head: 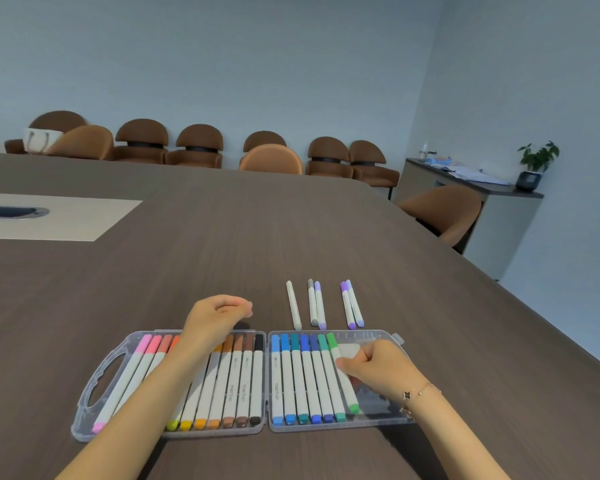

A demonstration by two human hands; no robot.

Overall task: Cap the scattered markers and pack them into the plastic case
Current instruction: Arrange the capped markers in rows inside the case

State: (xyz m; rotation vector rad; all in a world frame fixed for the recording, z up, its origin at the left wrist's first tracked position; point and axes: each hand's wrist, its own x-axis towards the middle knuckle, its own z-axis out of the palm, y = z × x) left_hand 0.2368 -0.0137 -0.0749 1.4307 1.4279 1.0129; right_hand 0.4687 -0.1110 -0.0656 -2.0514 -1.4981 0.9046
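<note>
Right hand [378, 367] fingers pinch green marker [343, 375]; left hand [219, 313] loosely curled, empty.

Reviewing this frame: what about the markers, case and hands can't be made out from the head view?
- Middle markers in the case's left half: covered by the left forearm.
- Empty slots in the right half: hidden under the right hand.
- Left hand: fingers curled and blurred, contents unclear.
- Five loose markers: too small to judge cap fit.
- Print on barrels: mostly illegible.
</note>
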